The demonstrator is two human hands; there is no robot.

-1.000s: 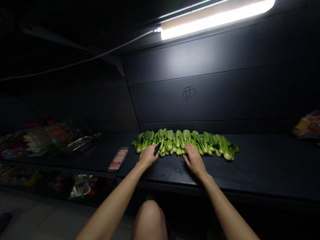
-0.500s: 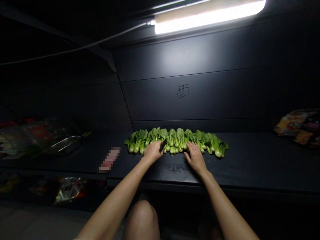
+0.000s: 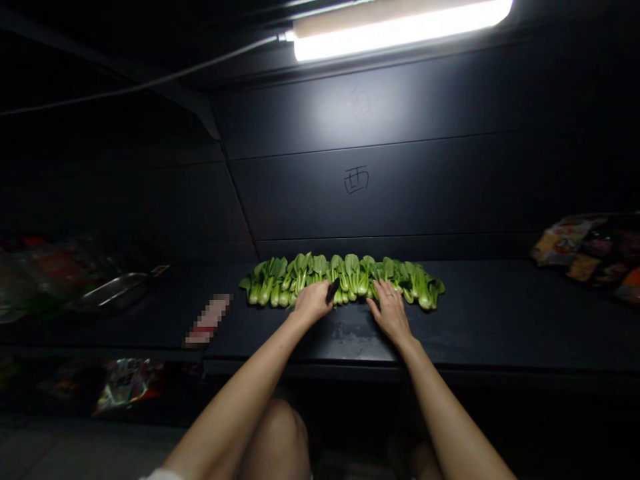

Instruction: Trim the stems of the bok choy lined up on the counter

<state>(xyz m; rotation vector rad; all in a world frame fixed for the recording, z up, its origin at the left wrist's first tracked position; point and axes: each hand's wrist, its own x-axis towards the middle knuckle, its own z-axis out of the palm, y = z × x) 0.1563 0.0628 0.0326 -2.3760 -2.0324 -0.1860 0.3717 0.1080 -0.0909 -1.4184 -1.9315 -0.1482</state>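
A row of green bok choy (image 3: 345,277) lies along the back of a black shelf (image 3: 480,327), stems toward me. My left hand (image 3: 313,303) is closed round a small dark object (image 3: 333,291) and rests against the stems near the row's middle. My right hand (image 3: 391,312) lies flat with fingers spread, its fingertips touching the stems just right of centre. A ring shows on one finger.
A metal tray (image 3: 113,292) and wrapped packages (image 3: 35,273) sit at the left. More coloured packets (image 3: 585,250) lie at the far right. A blurred tag (image 3: 207,320) hangs at the shelf front. A tube light (image 3: 400,30) glows overhead. Bags (image 3: 125,383) fill the lower shelf.
My left hand has slid right along the stems, closer to my right hand. My view has turned to the right, so everything sits further left in the picture.
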